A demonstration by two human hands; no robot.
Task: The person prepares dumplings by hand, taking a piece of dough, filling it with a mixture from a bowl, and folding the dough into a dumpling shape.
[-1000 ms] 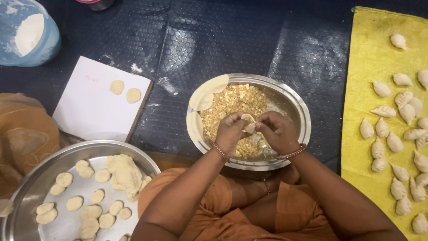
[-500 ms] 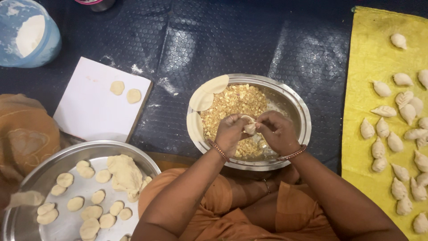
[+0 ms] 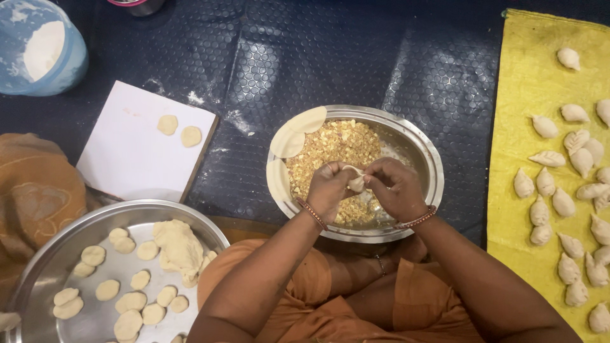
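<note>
Over a steel bowl of crumbly yellow filling, a seated person's left hand and right hand meet at the centre of the frame, fingertips of both pinched together on a small piece of dough held between them, just above the filling. Beaded bangles circle both wrists. Three flat dough rounds lean on the bowl's inner rim from 9 to 11 o'clock. At 9 o'clock from the bowl, a white board carries two small dough discs near its top edge. At 7 o'clock, a wide steel tray holds a lump of dough and many small flattened discs around it. At 3 o'clock, well apart from the hands, a yellow cloth lies covered with rows of pleated, shaped dumplings. At 10 o'clock, in the far corner, stands a blue tub with white flour inside. All rests on a dark studded mat.
</note>
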